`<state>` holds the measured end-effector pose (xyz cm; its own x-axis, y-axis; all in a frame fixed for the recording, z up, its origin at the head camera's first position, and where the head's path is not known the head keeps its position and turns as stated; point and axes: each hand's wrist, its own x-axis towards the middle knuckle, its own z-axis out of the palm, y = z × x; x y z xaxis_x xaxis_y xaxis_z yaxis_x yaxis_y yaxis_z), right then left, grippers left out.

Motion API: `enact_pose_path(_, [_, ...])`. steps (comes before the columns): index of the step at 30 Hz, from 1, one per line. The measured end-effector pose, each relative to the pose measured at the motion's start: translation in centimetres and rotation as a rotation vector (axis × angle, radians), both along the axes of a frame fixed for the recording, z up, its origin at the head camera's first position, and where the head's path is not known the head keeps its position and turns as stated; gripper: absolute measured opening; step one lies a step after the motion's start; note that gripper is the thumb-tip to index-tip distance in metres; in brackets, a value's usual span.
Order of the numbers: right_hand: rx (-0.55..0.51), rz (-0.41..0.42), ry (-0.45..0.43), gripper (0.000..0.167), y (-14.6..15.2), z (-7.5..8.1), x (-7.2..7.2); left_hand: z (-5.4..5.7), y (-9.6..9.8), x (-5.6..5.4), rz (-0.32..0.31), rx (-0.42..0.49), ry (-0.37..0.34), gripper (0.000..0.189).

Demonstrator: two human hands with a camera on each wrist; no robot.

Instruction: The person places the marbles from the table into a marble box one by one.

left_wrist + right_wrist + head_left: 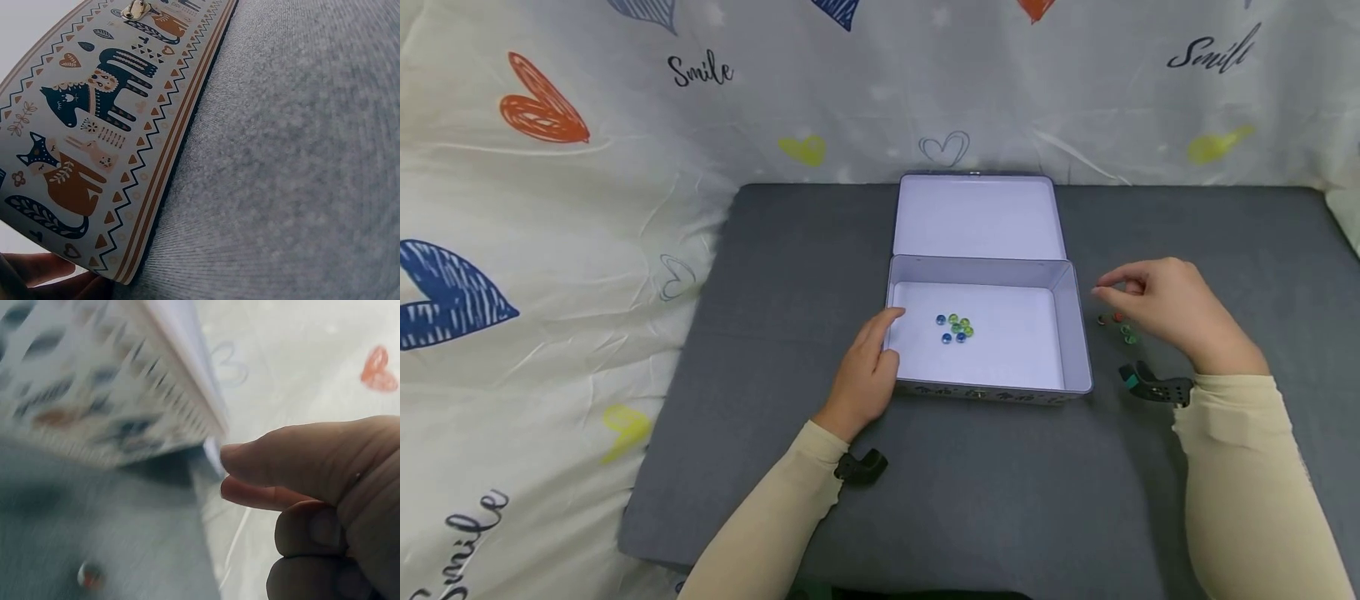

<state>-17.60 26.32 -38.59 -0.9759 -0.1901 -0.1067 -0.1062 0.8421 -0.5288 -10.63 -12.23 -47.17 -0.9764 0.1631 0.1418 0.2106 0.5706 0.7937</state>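
Note:
A rectangular tin box (985, 396) with a white inside stands on the grey table, its lid (977, 217) folded back. Several blue and green-yellow glass marbles (961, 337) lie together on its floor. My left hand (861, 375) holds the box's left side, with its fingertips at the rim. To the right of the box, my right hand (1172, 304) is raised, thumb and index finger brought together; whether a marble sits between them is hidden. Below it several loose marbles (1129, 338), green and reddish, rest on the table; one marble (91, 575) shows blurred in the right wrist view.
The grey tabletop (775, 292) spreads around the box. A pale cloth (865, 100) printed with hearts and "Smile" hangs behind the table and along its left side. Black straps (1157, 387) are worn at both wrists. Animal patterns (94, 94) decorate the box's outer wall.

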Motion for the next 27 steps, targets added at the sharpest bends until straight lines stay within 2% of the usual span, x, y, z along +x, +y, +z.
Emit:
enact_pose_path(8, [0.049,-0.02,-0.051,0.04,2.4,-2.4,0.5,-0.1,0.0,0.0,0.0,0.003,0.0,0.061])
enact_pose_path(13, [0.077,-0.054,-0.084,0.039,3.5,-3.6,1.0,-0.2,0.0,-0.1,-0.003,0.008,0.016,0.06])
enact_pose_path(27, [0.134,-0.074,-0.124,0.042,5.2,-5.1,1.7,-0.1,0.0,-0.1,0.006,-0.001,0.012,0.061])
